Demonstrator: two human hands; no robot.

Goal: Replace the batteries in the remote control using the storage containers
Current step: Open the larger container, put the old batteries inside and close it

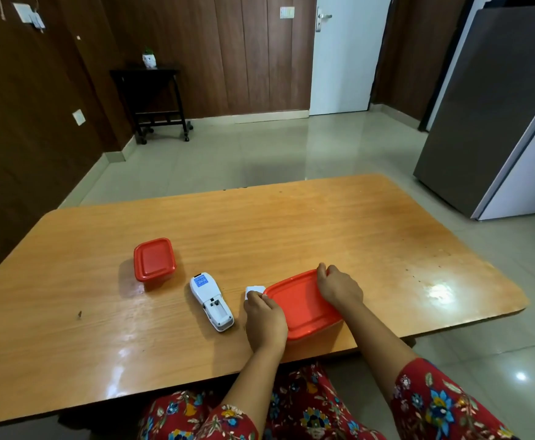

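A large container with a red lid sits near the table's front edge. My left hand grips the lid's near-left corner and my right hand grips its far-right corner. A white remote control lies face down to the left, its battery compartment uncovered and seemingly without batteries. A small white piece, likely the battery cover, lies just beyond my left hand. A smaller red-lidded container stands closed further left.
The wooden table stretches away in front and to the right. A grey fridge stands at the right, a dark side table with a small plant by the far wall, and a white door behind.
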